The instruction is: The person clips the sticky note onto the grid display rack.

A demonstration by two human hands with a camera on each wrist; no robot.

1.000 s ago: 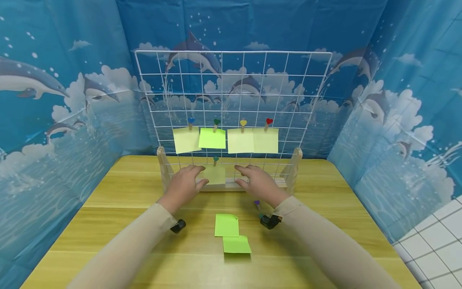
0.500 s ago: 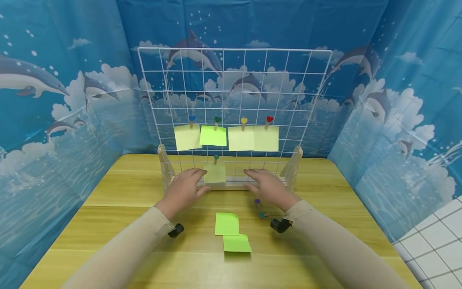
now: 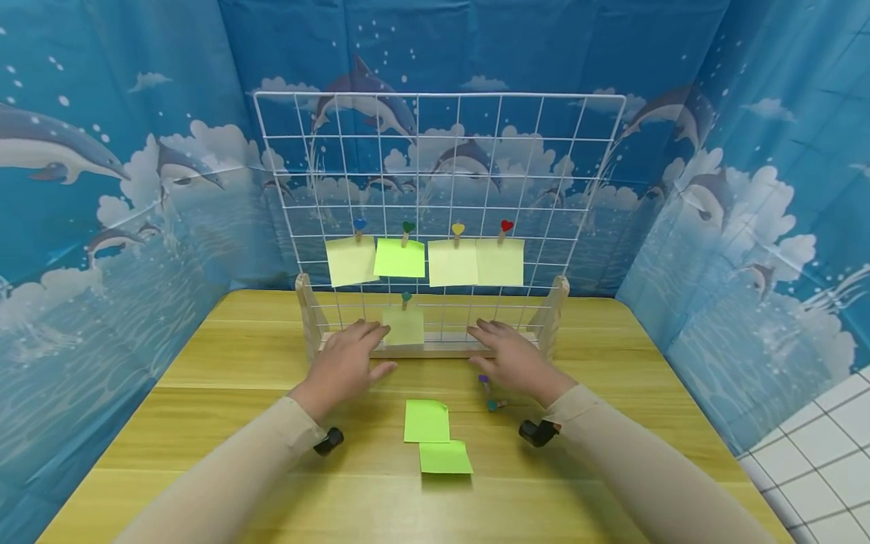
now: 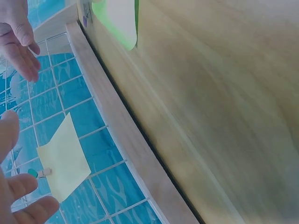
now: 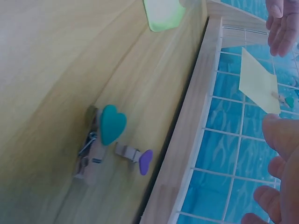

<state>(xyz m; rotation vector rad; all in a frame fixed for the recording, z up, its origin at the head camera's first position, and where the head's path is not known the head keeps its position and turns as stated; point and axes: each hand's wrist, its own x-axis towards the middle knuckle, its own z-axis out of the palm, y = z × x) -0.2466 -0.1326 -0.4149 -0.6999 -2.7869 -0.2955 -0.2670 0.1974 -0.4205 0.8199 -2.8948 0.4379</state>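
A pale yellow sticky note [image 3: 403, 326] hangs low on the white wire grid [image 3: 438, 175], held by a small wooden clothespin with a teal heart [image 3: 406, 297]. Just left of that note is my left hand [image 3: 345, 366], its fingers extended and fingertips right at the note's edge. My right hand [image 3: 522, 361] hovers farther to the right, palm down before the grid's wooden base, holding nothing. Below it on the table lie two heart clothespins, one purple [image 5: 145, 162] and one teal [image 5: 113, 125]. Higher on the grid, several notes hang in a row, including a bright green note [image 3: 399, 258].
Two bright green sticky notes, an upper one [image 3: 427, 421] and a lower one [image 3: 445, 458], lie overlapping on the wooden table [image 3: 272, 483]. The grid stands in wooden feet [image 3: 556, 313]. Dolphin-print curtains [image 3: 88, 227] surround the table.
My right hand has drawn away to the right and a little toward me, uncovering the teal clothespin on the table. My left hand has come slightly down. The low note stays hanging.
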